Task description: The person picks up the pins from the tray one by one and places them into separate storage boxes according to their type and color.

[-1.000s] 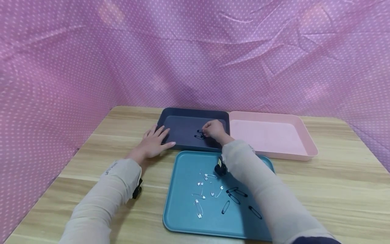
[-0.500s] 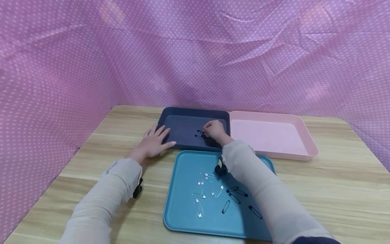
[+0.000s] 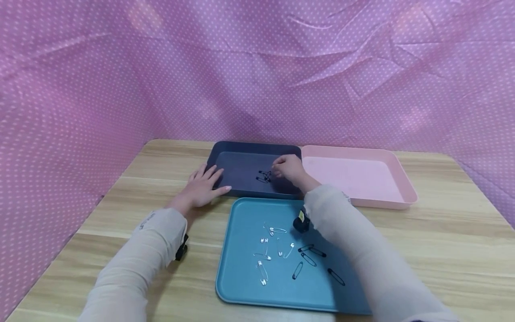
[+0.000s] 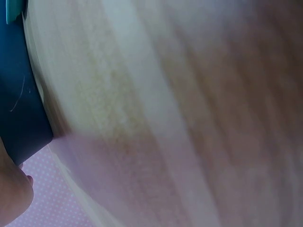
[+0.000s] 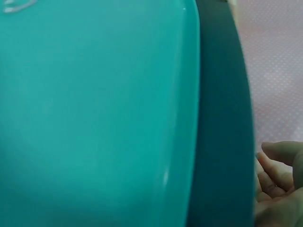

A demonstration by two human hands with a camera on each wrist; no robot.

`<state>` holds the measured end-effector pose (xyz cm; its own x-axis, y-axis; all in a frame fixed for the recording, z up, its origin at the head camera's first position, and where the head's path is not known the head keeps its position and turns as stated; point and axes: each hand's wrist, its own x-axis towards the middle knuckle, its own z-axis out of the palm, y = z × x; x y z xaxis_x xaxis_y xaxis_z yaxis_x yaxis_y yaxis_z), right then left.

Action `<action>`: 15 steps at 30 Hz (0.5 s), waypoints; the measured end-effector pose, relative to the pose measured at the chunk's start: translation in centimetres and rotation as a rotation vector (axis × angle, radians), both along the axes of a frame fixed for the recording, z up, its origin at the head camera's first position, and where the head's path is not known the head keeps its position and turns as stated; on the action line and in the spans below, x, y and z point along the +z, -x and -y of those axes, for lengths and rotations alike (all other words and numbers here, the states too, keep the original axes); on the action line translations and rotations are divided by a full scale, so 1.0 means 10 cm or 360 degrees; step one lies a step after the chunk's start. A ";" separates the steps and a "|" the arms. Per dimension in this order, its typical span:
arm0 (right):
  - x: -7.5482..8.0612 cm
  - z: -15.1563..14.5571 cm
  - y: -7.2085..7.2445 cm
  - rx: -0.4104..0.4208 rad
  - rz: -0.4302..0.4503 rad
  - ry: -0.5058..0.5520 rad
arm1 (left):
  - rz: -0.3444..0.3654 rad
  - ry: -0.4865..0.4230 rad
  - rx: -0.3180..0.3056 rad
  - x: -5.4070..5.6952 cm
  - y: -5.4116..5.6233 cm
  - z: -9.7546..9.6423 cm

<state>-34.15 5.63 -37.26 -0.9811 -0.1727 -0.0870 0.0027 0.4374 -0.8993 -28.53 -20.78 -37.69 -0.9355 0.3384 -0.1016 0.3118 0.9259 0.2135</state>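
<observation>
In the head view my left hand [image 3: 201,188] lies with spread fingers over the left front corner of the dark blue tray [image 3: 237,192]. My right hand [image 3: 290,169] is over the right part of that tray, fingers loosely bent. Just left of its fingertips, a small cluster of black safety pins [image 3: 263,177] lies on the tray floor. The right wrist view shows the right hand's thumb and fingers [image 5: 277,153] with nothing between them. Nearer me, a teal tray [image 3: 241,290] holds several silver safety pins [image 3: 262,271] and several black safety pins [image 3: 335,277].
A pink tray [image 3: 354,179] stands against the dark blue tray's right side. All the trays are on a wooden table [image 3: 450,232], with a pink dotted cloth [image 3: 257,89] hanging behind. The right forearm [image 3: 354,241] passes over the teal tray's right side.
My right hand has drawn back slightly to the right from the black safety pins, which now show more fully in the dark blue tray. My left hand has stayed in place.
</observation>
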 end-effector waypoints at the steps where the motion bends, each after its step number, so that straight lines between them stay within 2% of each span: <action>1: 0.02 -0.03 -0.02 0.0005 -0.0006 -0.0005 | 0.0001 0.0002 -0.0001 0.00 0.00 0.00; 10: 0.22 -0.26 -0.22 0.0006 -0.0021 -0.0084 | 0.0006 -0.0018 0.0003 0.02 0.02 0.00; 15: 0.32 -0.37 -0.35 0.0049 -0.0017 -0.0105 | -0.0006 -0.0014 -0.0020 0.00 0.03 0.01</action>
<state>-30.68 9.32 -34.11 -0.9764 -0.1969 -0.0886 -0.0211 0.4954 -0.8684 -28.81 -20.93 -37.71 -0.9315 0.3510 -0.0951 0.3242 0.9199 0.2205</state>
